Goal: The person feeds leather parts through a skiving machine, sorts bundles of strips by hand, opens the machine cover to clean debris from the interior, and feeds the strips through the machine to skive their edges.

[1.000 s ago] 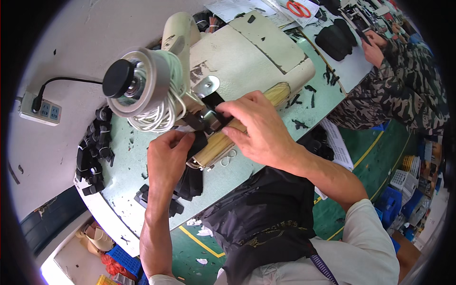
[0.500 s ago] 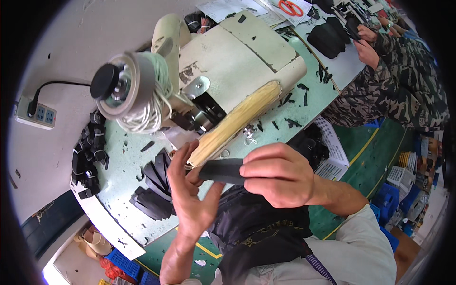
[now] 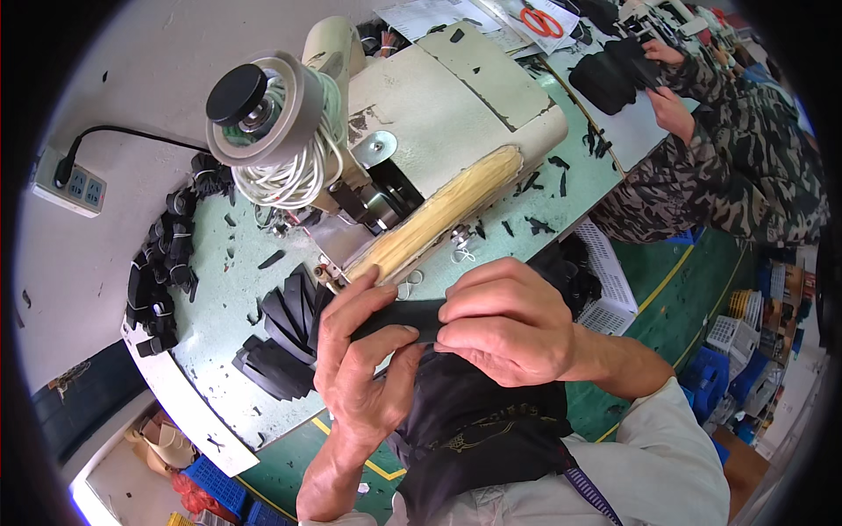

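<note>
Between my two hands stretches a black strip [image 3: 410, 312] of soft, flat material, held just in front of the near end of the machine. My left hand [image 3: 364, 364] closes on its left part, thumb below and fingers above. Its right end is pinched in my right hand [image 3: 509, 326], with the fingertips bent over it. The cream-coloured machine [image 3: 447, 96] stands right beyond my hands, with a long yellowish bar [image 3: 447, 206] along its near side. Fanned black pieces [image 3: 282, 324] lie on the table left of my left hand, which partly hides them.
A wheel [image 3: 265, 110] wound with white cord rises at the machine's left. Bundled black pieces [image 3: 167, 254] line the table's wall side. Black scraps and orange scissors [image 3: 540, 24] lie about. A white crate [image 3: 605, 276] stands right; beyond, a co-worker's hands [image 3: 671, 110] hold black material.
My left thumb and fingers, spread apart before, have closed on the strip. My right hand keeps its pinch. The view has shifted slightly, and the co-worker's hands have moved with the black material.
</note>
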### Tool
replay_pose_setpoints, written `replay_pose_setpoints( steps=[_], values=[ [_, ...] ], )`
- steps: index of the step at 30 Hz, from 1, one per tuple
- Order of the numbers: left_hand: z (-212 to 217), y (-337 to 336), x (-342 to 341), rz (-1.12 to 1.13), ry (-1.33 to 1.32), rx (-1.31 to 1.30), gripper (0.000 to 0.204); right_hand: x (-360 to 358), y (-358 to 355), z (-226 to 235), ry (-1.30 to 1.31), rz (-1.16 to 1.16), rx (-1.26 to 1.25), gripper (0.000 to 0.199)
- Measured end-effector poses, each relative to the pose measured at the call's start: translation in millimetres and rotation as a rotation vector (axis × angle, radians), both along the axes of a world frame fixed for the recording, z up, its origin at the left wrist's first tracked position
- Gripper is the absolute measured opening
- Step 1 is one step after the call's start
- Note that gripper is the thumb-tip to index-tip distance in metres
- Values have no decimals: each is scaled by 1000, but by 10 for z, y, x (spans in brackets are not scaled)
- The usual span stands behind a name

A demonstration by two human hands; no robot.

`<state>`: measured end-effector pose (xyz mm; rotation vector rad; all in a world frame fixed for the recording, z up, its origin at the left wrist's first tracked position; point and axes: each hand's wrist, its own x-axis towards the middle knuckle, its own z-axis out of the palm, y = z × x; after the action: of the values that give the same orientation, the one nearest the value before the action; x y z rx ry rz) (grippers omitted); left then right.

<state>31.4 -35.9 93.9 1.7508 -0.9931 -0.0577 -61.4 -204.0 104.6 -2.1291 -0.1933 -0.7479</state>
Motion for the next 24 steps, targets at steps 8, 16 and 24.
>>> replay_pose_setpoints(
  steps=[8, 16, 24],
  values=[
    [256, -20, -12, 72, 384, 184, 24, 38, -8, 113, 453, 65, 394, 13],
    [157, -93, 122, -20, -156, 338, 18, 94, -90, 53, 572, 31, 288, 9],
    [-25, 67, 184, 287, 360, 377, 9, 546, -911, -258, 4, -502, -353, 9]
  ],
)
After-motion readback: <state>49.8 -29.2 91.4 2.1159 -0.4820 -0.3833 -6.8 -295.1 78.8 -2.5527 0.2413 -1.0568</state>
